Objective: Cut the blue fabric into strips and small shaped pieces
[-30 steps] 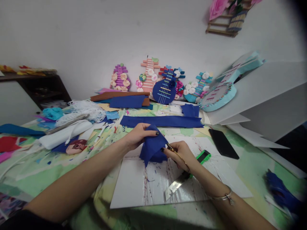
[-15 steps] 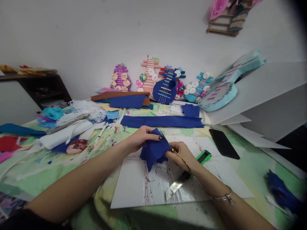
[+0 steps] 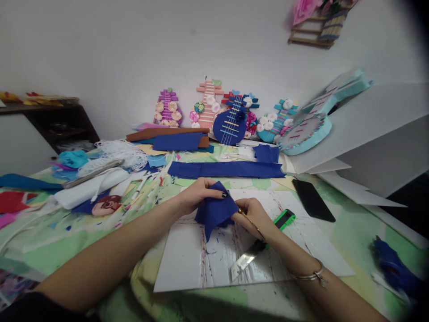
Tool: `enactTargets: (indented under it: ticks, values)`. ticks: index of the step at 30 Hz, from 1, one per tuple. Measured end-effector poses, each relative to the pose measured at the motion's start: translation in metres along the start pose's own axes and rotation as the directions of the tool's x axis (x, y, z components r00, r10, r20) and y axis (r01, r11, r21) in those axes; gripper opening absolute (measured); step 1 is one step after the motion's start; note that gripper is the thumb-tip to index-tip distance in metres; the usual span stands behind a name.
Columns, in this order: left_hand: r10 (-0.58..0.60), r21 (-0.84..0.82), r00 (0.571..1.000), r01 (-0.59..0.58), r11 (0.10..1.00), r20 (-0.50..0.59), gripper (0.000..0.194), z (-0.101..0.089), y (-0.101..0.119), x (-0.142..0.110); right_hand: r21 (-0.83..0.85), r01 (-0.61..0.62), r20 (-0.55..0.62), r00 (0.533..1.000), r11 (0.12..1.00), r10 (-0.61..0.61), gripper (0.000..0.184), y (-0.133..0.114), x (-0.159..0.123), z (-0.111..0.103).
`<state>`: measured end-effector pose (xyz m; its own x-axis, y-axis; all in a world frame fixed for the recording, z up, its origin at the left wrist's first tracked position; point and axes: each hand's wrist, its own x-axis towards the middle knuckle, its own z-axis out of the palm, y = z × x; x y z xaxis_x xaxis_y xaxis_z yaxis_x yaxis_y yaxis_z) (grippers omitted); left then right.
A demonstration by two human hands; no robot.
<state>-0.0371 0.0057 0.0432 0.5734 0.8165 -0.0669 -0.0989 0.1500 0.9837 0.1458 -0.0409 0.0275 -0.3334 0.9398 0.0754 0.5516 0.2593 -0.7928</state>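
Observation:
My left hand (image 3: 197, 195) pinches a folded piece of dark blue felt (image 3: 216, 211) between thumb and fingers, above the white board. In my right hand (image 3: 252, 215) is a pair of gold-handled scissors (image 3: 247, 216), whose blades lie along the felt's upper right edge and are partly hidden by it. Some fingers of that hand touch the felt's lower right side. Under the right hand and forearm, a green utility knife (image 3: 284, 219) rests on the scratched white board (image 3: 184, 264) with its wide blade bared. Small blue scraps lie on the board.
A long blue felt strip (image 3: 234, 170) stretches across the table behind my hands. At right lies a black phone (image 3: 313, 200). White cord (image 3: 117, 154) and a white glue gun (image 3: 89, 188) are at left. Several decorated lute-shaped crafts (image 3: 230, 125) stand against the wall.
The scissor blades appear more closed along the felt's edge, and the handles look closer together. Both hands stay almost in place.

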Motion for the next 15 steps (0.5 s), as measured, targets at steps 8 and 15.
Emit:
enactTargets:
  ticks: [8,15]
  values:
    - [-0.016,0.003,0.999,0.016,1.0,-0.052,0.02,0.0007,-0.0011,0.0011,-0.013,-0.008,-0.031,0.999,1.0,0.008,0.023,0.0002,-0.0011,0.0017]
    - [-0.021,-0.011,0.995,0.02,1.0,-0.102,0.016,0.0033,0.0027,0.0,0.113,-0.016,0.007,1.0,0.994,0.015,0.018,-0.0033,-0.0015,0.0003]
